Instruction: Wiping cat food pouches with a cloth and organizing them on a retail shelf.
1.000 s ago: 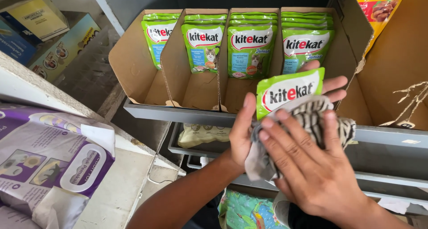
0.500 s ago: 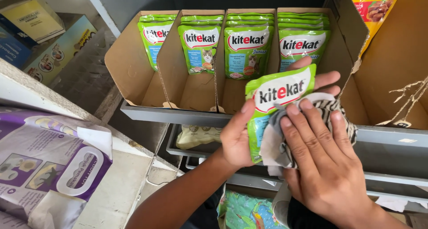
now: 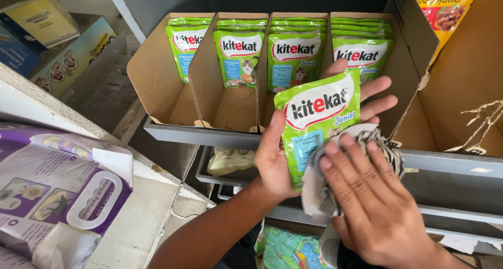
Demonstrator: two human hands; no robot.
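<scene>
Holding one glossy green cat-food pouch with a white oval label point(image 3: 317, 125) upright in front of the shelf, the person's left hand point(image 3: 277, 154) is gripping it from behind: the thumb is lying along the pouch's left edge and the four fingers are fanning out past its right edge. The right hand point(image 3: 374, 206) is pressing a crumpled grey-and-black striped cloth point(image 3: 385, 146) flat against the pouch's lower right corner, its fingers lying extended and close together on top of the fabric.

Behind the hands, a brown cardboard display tray point(image 3: 157, 75) is sitting on a grey metal shelf point(image 3: 201, 135), and dividers are splitting it into four compartments. Each compartment is holding a row of matching green pouches standing upright at the back point(image 3: 241, 54); the exact count in each row cannot be told, since only the top edges of the rear ones are showing. To the right, one yellow pet-food bag point(image 3: 445, 7) is peeking over another cardboard wall. At lower left, one purple and white plastic pack with a carry handle point(image 3: 57, 195) is lying on a pale surface. At upper left, boxes in yellow and blue point(image 3: 39, 23) are stacking against each other.
</scene>
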